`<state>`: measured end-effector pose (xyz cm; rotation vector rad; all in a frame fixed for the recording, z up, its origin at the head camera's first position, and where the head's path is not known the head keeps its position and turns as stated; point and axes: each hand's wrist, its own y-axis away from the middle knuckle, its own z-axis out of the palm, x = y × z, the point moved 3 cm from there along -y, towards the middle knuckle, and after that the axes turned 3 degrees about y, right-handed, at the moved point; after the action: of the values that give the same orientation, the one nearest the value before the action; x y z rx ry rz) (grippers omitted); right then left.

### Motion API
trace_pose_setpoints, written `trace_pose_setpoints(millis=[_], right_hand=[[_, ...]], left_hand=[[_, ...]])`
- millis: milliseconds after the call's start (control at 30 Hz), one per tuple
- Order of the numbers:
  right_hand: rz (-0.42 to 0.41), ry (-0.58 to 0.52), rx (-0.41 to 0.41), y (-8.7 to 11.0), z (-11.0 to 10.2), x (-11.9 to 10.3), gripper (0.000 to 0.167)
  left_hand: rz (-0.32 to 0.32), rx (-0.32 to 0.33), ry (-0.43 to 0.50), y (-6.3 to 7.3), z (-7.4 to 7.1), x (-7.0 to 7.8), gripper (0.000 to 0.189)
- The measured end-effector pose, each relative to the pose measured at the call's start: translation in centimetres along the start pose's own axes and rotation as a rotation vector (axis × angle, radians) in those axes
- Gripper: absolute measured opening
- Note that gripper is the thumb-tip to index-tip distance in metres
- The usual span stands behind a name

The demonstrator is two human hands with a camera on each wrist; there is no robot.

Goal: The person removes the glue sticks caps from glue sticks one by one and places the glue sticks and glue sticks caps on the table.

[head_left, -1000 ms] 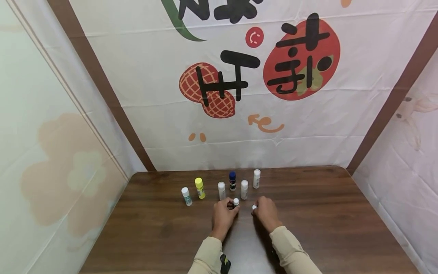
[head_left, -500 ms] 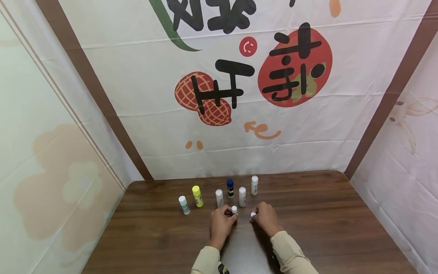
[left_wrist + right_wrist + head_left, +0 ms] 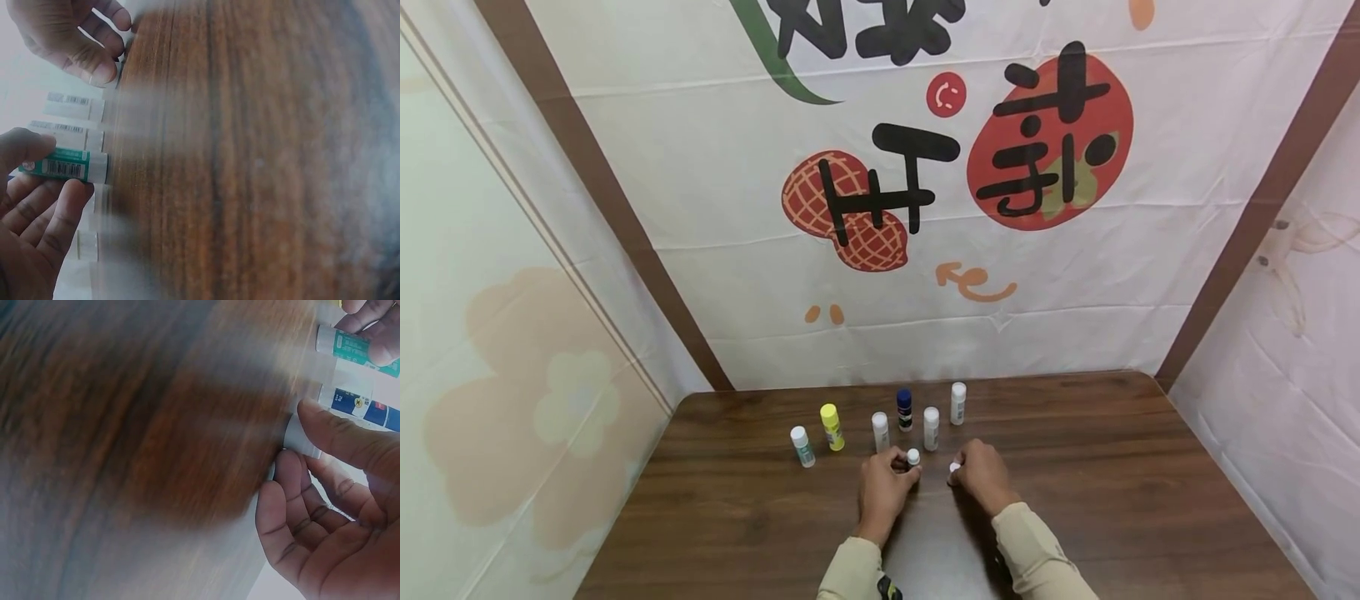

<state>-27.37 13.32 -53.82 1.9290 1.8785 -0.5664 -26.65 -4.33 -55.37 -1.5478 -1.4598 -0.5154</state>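
My left hand [image 3: 883, 493] pinches a green-labelled glue stick [image 3: 65, 165] between thumb and fingers. It stands upright on the table, its white top [image 3: 913, 457] showing above the fingers. To the right, my right hand [image 3: 987, 477] holds a short white cap [image 3: 302, 435] low at the table surface, thumb on one side and fingertips on the other. Just behind the hands stand two white glue sticks, one at left [image 3: 881, 431] and one at right [image 3: 931, 429]. A dark blue glue stick [image 3: 905, 410] stands between and behind them.
Another white glue stick [image 3: 958, 403] stands at the back right of the group. Off to the left are a yellow glue stick [image 3: 832, 427] and a white-capped one with a teal label [image 3: 802, 447]. A printed cloth wall [image 3: 760, 275] rises behind the wooden table [image 3: 737, 517].
The head view has tilted and shifted slightly. Both hands keep their grips and stay in nearly the same places over the table; the standing glue sticks have not moved.
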Motion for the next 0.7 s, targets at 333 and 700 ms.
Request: trace_pose_setpoints(millis=[333,700], right_hand=[[-0.009,0.008,-0.001,-0.37,-0.01,0.11,0.022],[0.041,0.027,-0.046,-0.38,-0.34,-0.11,0.021]], left_hand=[[0.007,-0.009,0.007,-0.15,0.03,0.12,0.020],[-0.017,-0.034,0.033,-0.21,0.00,0.10,0.018]])
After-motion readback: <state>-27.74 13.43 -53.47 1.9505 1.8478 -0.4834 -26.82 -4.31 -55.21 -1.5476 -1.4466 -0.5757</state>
